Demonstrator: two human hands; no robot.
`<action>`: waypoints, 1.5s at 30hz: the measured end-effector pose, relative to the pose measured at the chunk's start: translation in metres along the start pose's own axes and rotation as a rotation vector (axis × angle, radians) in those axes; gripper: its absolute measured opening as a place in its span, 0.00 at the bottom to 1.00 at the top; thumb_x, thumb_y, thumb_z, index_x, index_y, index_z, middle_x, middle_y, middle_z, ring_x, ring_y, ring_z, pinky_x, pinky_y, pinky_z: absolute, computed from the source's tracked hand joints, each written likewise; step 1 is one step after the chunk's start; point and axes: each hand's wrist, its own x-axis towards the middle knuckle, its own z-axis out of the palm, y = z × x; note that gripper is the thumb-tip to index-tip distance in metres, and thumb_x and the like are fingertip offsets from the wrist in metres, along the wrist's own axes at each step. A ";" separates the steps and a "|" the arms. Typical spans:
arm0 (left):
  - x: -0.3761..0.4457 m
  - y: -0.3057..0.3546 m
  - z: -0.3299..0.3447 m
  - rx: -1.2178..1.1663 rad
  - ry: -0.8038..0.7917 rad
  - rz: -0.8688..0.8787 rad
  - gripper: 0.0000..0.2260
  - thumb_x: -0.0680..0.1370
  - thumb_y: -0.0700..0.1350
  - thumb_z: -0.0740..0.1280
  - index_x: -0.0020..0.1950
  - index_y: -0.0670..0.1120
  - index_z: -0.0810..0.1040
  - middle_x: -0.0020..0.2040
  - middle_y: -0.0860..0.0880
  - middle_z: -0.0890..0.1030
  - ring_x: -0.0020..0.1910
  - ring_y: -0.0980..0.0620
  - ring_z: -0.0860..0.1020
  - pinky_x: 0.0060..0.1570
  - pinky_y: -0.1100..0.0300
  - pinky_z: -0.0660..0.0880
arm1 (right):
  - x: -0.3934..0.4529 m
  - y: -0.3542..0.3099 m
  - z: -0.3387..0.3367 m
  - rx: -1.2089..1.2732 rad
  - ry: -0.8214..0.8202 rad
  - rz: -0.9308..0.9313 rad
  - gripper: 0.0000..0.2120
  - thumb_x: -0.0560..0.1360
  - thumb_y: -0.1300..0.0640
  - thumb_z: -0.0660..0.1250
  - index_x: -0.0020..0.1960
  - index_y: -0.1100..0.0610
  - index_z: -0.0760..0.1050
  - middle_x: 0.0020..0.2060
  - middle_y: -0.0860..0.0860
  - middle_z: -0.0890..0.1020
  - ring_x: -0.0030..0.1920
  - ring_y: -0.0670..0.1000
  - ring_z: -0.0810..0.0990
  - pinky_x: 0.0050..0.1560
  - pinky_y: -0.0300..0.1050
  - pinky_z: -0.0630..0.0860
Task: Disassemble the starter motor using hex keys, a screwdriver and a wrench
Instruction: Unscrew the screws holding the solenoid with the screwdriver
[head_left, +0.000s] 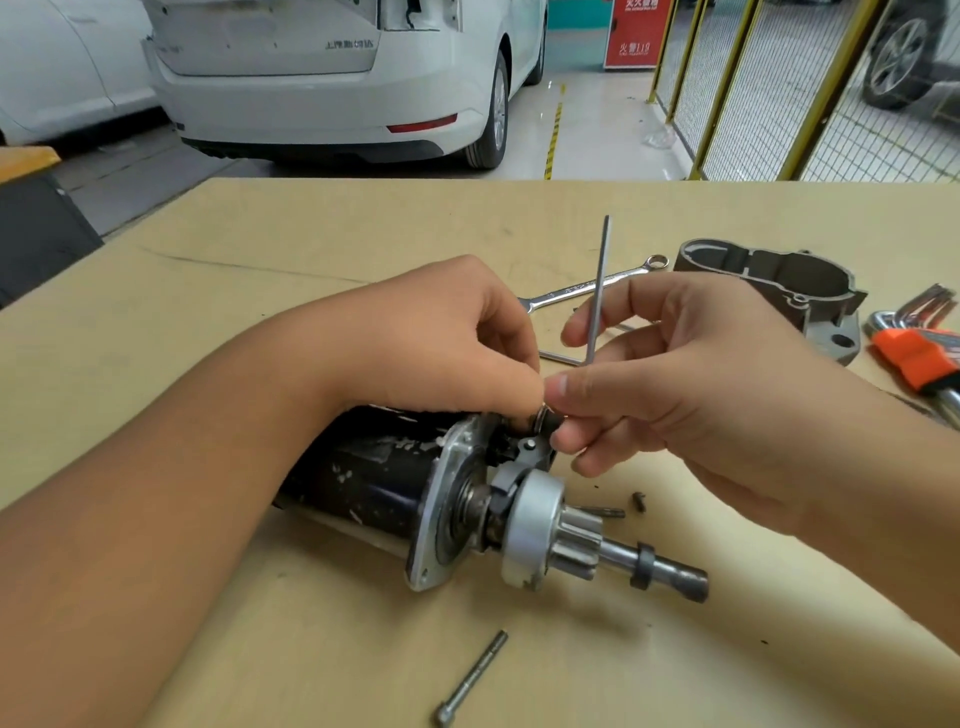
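Working the small fitting atop the starter motor

Your left hand (441, 332) curls onto the starter motor (441, 493), lying on the tabletop (260, 234), pinching a small part to steady it; your right hand (675, 384) pinches an upright hex key (598, 291), probably to reach that fitting.

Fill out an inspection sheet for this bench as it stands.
Surface: tan table, scuffed, marked.
Job's things: motor on its side, pinion and shaft exposed; housing off, far right; wrench flat behind the hands; hex key set at right edge.
Clutter: long bolt near front; small screws beside the pinion.
Hands: left hand on the motor's top fitting, fingertips hidden; right hand pinches a hex key, held upright.
Cables: nothing seen.
Surroundings: white car, yellow mesh fence, red cabinet.
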 end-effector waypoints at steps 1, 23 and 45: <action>-0.001 0.000 -0.001 -0.024 0.006 0.013 0.11 0.65 0.51 0.69 0.43 0.53 0.87 0.35 0.49 0.85 0.31 0.57 0.78 0.35 0.57 0.75 | 0.000 -0.001 0.002 -0.005 0.000 -0.006 0.15 0.67 0.74 0.77 0.49 0.66 0.76 0.26 0.59 0.79 0.27 0.59 0.83 0.29 0.47 0.80; 0.001 -0.009 -0.009 -0.186 0.139 0.020 0.07 0.74 0.39 0.74 0.40 0.49 0.90 0.35 0.48 0.86 0.34 0.60 0.80 0.41 0.61 0.75 | 0.008 -0.011 -0.002 -0.303 -0.069 -0.030 0.09 0.66 0.69 0.79 0.41 0.60 0.82 0.26 0.58 0.78 0.23 0.53 0.72 0.24 0.40 0.67; -0.031 0.000 -0.039 0.343 -0.490 0.040 0.53 0.48 0.69 0.82 0.70 0.81 0.63 0.69 0.75 0.68 0.69 0.74 0.67 0.71 0.57 0.69 | 0.004 0.004 -0.052 -0.588 0.001 -0.097 0.19 0.68 0.62 0.78 0.55 0.49 0.79 0.34 0.53 0.86 0.22 0.51 0.76 0.24 0.44 0.73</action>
